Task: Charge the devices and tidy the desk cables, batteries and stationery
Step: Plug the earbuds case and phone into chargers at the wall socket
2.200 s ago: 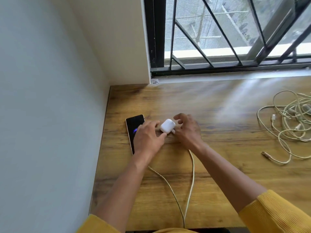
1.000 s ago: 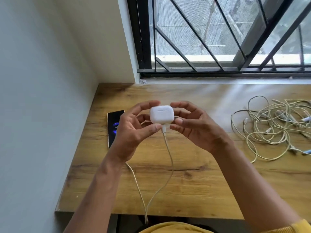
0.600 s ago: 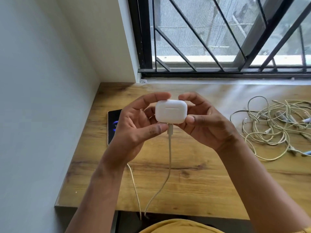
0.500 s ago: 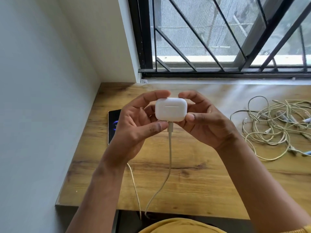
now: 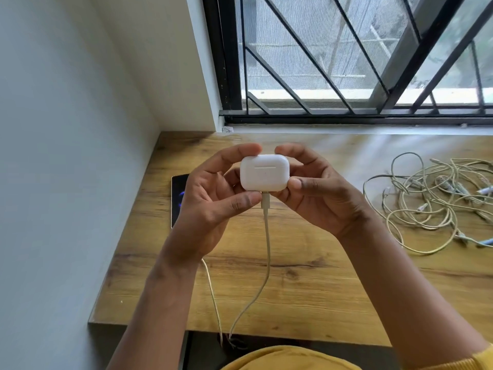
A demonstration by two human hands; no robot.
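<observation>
The left hand (image 5: 210, 198) and the right hand (image 5: 317, 193) pinch a white earbud charging case (image 5: 264, 172) from either side, holding it raised above the wooden desk (image 5: 306, 289). On each hand the forefinger curls over the top edge of the case and the thumb presses at its lower corner, so the case sits between the four fingertips with its lid seam facing the camera and its lid closed. A pale charging cable (image 5: 266, 252) is plugged into the underside of the case; its connector shows just below the case, between the two thumbs, and the cord hangs down from the case, curves toward the near edge of the desk and drops over it. A second pale cord (image 5: 213, 295) runs beside it, emerging from under the left wrist and also going over the near edge. Left of the case and behind the left hand, a dark smartphone (image 5: 178, 198) lies flat on the desk with a bluish glow on its screen. Well to the right of the case, a loose tangle of cables (image 5: 432, 204) lies on the desk. Behind the case stands a barred window (image 5: 346, 62).
</observation>
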